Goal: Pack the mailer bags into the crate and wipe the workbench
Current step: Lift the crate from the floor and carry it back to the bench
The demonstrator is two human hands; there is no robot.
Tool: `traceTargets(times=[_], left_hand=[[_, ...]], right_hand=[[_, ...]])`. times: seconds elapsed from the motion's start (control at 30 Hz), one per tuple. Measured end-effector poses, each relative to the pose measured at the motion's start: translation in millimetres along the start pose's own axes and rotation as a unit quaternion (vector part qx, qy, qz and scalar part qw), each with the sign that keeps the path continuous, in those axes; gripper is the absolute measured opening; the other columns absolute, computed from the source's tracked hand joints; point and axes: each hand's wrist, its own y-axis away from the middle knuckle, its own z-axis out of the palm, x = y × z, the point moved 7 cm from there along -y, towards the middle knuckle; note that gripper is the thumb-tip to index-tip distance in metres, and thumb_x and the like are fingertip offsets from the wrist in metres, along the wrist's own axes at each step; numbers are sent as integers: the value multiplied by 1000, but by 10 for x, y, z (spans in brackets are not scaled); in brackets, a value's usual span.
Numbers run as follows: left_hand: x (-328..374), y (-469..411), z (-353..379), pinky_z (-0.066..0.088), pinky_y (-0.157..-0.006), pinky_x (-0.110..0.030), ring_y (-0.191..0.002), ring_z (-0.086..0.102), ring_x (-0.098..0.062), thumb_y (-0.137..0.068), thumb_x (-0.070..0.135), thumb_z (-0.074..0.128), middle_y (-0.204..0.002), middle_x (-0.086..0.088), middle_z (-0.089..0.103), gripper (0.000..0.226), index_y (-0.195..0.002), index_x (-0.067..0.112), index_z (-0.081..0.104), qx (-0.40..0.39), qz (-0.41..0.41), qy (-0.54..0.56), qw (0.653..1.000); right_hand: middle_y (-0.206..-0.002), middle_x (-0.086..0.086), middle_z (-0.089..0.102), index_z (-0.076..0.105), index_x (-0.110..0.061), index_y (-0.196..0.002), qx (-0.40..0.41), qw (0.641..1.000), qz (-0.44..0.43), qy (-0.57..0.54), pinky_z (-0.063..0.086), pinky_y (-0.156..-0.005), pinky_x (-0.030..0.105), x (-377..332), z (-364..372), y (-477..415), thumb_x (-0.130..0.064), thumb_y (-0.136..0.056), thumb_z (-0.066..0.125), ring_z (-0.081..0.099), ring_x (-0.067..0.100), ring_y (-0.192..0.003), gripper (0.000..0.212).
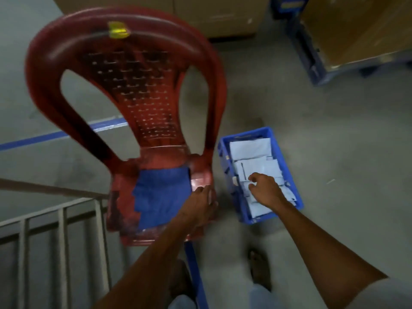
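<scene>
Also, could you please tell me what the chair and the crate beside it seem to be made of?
The chair looks like moulded red plastic: one-piece glossy curved frame, perforated back. The crate also looks like moulded plastic, blue, with ribbed walls; blur leaves its finish uncertain.

I could read no text anywhere. The sticker (118,30) on the chair (66,47) back was yellow and blurred, with no letters made out. The white tags (234,180) on the crate (243,133) wall were too small to read. The bags (249,148) inside showed no legible print. Marks on the box (225,17) behind were smeared.
</scene>
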Motion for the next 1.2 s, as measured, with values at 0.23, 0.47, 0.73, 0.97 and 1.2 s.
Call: traceTargets(times=[0.23, 0.47, 0.73, 0.97, 1.2], left_hand=[[1143, -807, 775, 42, -96, -34, -122, 57, -35, -96, 21, 61, -132, -17, 60, 39, -133, 9, 55, -30, -50, 58, 997], [1048, -1598, 1897, 45, -91, -32, -113, 66, -33, -94, 16, 66, -120, -17, 70, 39, -132, 8, 60, -8, -167, 103, 980], [608, -2305, 2633, 37, -102, -43, -127, 47, -45, -89, 19, 69, -141, -30, 48, 69, -146, -6, 38, 47, -194, 77, 977], [-249, -3032, 2897, 37, -113, -46, -143, 35, -35, -92, 19, 71, -162, -17, 20, 92, -158, 5, 8, 139, -227, 163, 950], [-525, -3240, 3058, 56, -78, -42, -101, 67, -34, -92, -1, 58, -150, -9, 48, 106, -155, 48, -13, 183, -234, 246, 923]], right_hand=[[-108, 9, 71, 68, -15, -113, -10, 996, 23, -86, 49, -89, 32, 1770, -574, -531, -12, -86, 60, 65, 30, -104, 29], [-116, 13, 68, 65, -14, -116, -77, 992, -10, -96, 40, -82, 22, 2792, -312, -1562, -10, -86, 55, 63, 30, -107, 31], [-150, 17, 39, 35, -12, -149, -78, 992, -65, -76, 31, -108, 31, 3217, 375, -2661, -12, -92, 57, 41, 32, -135, 61], [-166, 5, 6, 3, -22, -159, -27, 991, -93, -96, 12, -116, 26, 3526, 1069, -3385, -25, -100, 53, 16, 23, -150, 78], [-163, -3, 12, 2, -30, -158, 56, 972, -145, -179, 6, -108, 0, 3623, 1232, -3604, -13, -99, 55, 20, 11, -146, 81]])
